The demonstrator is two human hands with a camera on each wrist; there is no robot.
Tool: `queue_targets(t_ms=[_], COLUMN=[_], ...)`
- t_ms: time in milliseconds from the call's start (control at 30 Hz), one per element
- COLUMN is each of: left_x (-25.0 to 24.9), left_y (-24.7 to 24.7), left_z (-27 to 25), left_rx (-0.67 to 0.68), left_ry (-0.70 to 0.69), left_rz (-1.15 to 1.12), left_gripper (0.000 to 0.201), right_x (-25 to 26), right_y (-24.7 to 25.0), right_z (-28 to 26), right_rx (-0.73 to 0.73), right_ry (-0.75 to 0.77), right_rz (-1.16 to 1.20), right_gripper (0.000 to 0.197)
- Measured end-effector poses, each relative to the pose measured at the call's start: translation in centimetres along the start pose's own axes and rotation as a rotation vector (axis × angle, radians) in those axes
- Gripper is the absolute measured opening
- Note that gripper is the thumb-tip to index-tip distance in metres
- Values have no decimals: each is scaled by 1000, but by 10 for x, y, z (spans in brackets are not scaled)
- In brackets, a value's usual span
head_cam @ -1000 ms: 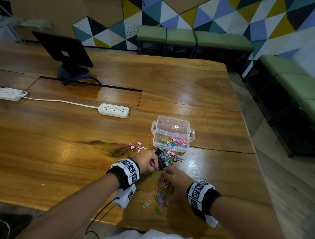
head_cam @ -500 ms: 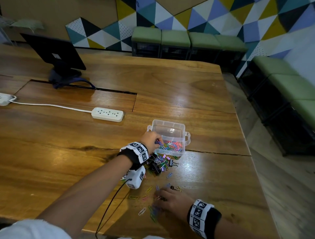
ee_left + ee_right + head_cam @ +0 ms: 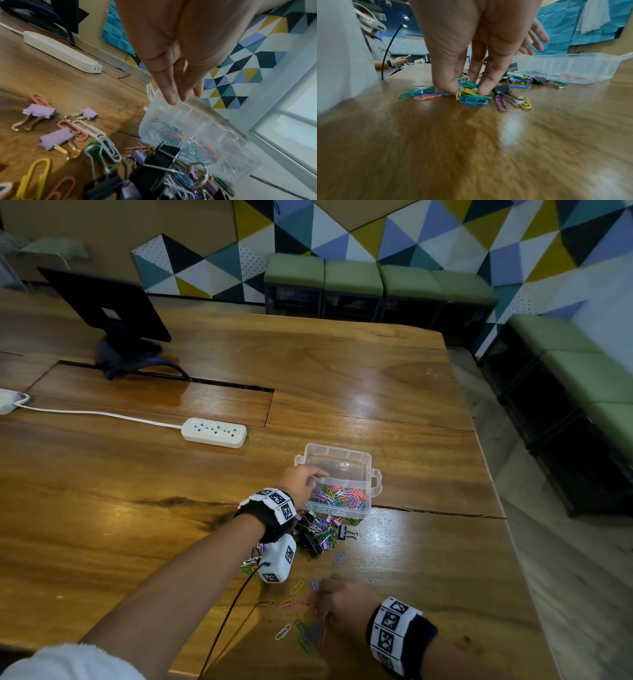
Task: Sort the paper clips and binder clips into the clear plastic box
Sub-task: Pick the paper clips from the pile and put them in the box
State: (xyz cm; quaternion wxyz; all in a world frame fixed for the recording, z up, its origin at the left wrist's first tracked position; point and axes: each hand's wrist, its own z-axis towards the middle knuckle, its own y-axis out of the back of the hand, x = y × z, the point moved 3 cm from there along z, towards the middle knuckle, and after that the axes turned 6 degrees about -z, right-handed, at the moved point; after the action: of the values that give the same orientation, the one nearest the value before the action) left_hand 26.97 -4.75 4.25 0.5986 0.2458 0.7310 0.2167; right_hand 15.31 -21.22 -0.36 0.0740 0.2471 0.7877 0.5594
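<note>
The clear plastic box [image 3: 373,470] stands on the table with coloured paper clips [image 3: 342,496] in its near compartment. My left hand [image 3: 303,481] hovers over the box's left side with straight, empty fingers [image 3: 169,93]. A pile of paper clips and black and purple binder clips [image 3: 318,534] lies just in front of the box [image 3: 197,129]. Nearer me, my right hand [image 3: 342,597] presses down on loose paper clips, thumb and fingertips pinching a bunch of them [image 3: 467,88] against the wood. A black binder clip [image 3: 502,90] lies beside those fingers.
A white power strip [image 3: 214,432] with its cord lies to the left of the box, and a black monitor [image 3: 106,309] stands at the far left. The table's right edge [image 3: 496,491] runs close to the box. Green benches line the wall.
My left hand went from the pile up to the box and now its fingers are straight over it. My right hand slid nearer to me and gathered loose paper clips.
</note>
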Motion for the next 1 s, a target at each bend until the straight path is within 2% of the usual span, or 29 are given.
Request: queue_targets(t_ms=[67,133,300,433,600,667,800,867,1000], left_x=[4,9,24,44,63,69,73,72,73], left_y=[3,7,18,21,14,10,1,-3,-11], left_z=[-3,-8,-28,-51,-80,-87,-94,-95,-94], left_rx=[-21,-47,-93,-25,170,201,179,176,235], left_ry=[-23,-36,-37,6,39,52,86,52,-25], left_rz=[-8,-23,-30,88,309,362,401,425,572], left_gripper=[37,34,32,26,21,26,55,67,70], right_x=[1,2,-3,-14,-32,-38,-47,-53,-67], right_y=[4,9,8,13,21,24,32,38,56], right_z=[2,5,11,12,9,7,6,9,15], right_rx=[87,113,84,80,49,41,10,-10,-90], right_ry=[-1,-47,-131,-233,-355,-409,-475,-479,-507], right_rz=[33,86,187,277,395,452,556,567,599], right_gripper=[28,26,23,18,13,13,11,11,9])
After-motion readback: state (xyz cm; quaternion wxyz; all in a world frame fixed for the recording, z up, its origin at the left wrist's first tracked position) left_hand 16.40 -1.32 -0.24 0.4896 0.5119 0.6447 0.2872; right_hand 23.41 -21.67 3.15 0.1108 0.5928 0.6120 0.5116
